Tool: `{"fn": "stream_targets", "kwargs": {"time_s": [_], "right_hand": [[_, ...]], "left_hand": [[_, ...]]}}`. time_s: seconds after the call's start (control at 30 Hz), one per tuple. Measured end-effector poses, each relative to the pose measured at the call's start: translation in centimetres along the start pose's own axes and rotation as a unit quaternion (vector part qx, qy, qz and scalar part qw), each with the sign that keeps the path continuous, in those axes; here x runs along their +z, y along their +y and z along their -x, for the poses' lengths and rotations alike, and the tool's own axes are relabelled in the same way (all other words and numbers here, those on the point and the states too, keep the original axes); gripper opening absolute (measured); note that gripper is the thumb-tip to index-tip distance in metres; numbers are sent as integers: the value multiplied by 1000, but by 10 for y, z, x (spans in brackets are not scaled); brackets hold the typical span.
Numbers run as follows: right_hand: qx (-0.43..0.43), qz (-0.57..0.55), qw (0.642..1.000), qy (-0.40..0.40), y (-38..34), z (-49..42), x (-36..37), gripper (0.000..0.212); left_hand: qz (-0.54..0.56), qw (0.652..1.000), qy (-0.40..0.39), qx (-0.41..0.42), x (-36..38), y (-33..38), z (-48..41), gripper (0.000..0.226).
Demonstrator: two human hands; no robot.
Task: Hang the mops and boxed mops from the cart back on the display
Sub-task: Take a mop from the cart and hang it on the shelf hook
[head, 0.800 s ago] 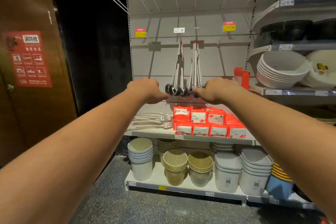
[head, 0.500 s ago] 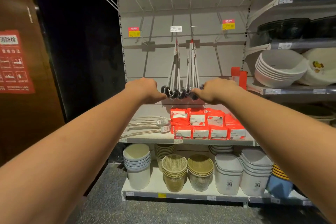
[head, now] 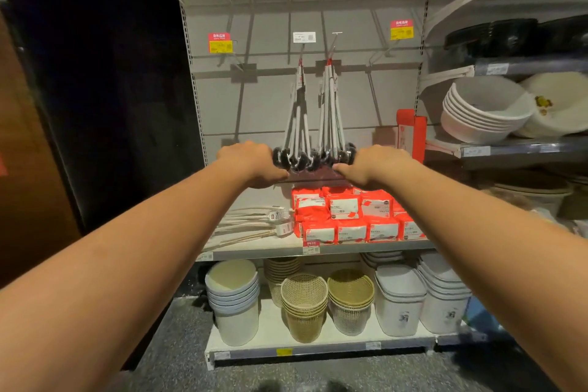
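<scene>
**Count, L to R:**
- 2 hands
- 2 bunches of mops
- 1 red box
- 3 price tags on the display panel [head: 254,111]: 2 red/yellow, 1 white
- Mop heads per bunch: approx. 4–5. They blur together, so the exact no. cannot be read.

**L hand** [head: 251,165]: your arm is stretched fwd, back of hand up, fingers curled under into a fist. It grips the L end of a dark bar [head: 315,177] that runs level between your two hands. The fingers themselves are hidden under the hand.

**Mops:**
- Position: L bunch [head: 297,124] and R bunch [head: 331,118] hang side by side from 2 hooks at mid panel, beyond your hands.
- Long axis: near vertical. White handles point up and converge at each hook. Dark round heads point down and fan out.
- Relative to your hands: in frame the heads sit between your hands, just above the bar. The outermost heads meet your knuckles on each side. Whether they touch cannot be told.

**R hand** [head: 374,165]: as L, a fist round the R end of the bar.

**Red box** [head: 410,134]: stands upright, R of the R bunch and above your R wrist in frame.

**Red packs** [head: 343,216]: stacked in 2 tiers on the shelf below the bar.
</scene>
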State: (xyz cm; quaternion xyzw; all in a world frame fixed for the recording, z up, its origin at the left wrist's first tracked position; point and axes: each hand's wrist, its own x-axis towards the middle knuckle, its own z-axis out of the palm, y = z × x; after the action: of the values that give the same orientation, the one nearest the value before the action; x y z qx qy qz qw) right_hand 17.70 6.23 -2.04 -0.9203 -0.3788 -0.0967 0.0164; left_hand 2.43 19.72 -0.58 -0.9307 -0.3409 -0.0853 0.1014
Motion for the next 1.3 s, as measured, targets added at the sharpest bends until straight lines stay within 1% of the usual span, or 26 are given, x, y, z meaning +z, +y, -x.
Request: {"fn": "stream_targets", "kwargs": {"time_s": [0.13,0.27,0.43,0.73,1.0,1.3], "right_hand": [[0,6,1000,-5,-8,-19,10,63],[-1,1,1000,-5,-7,-44,19,70],[-14,-5,1000,-17,1,-85,33,69],[-38,-13,999,-10,37,-164,34,69],[-57,-7,998,-25,73,-219,50,67],[-67,-17,997,-37,60,-265,71,65]], "left_hand": [[1,1000,-5,2,13,-6,-17,52],[0,1000,-7,0,25,-6,-40,53],[-10,1000,-14,-12,35,2,-72,49],[-5,999,-10,-44,33,42,-143,46],[8,997,-17,-73,50,77,-190,49],[12,997,-28,-71,71,69,-240,51]]}}
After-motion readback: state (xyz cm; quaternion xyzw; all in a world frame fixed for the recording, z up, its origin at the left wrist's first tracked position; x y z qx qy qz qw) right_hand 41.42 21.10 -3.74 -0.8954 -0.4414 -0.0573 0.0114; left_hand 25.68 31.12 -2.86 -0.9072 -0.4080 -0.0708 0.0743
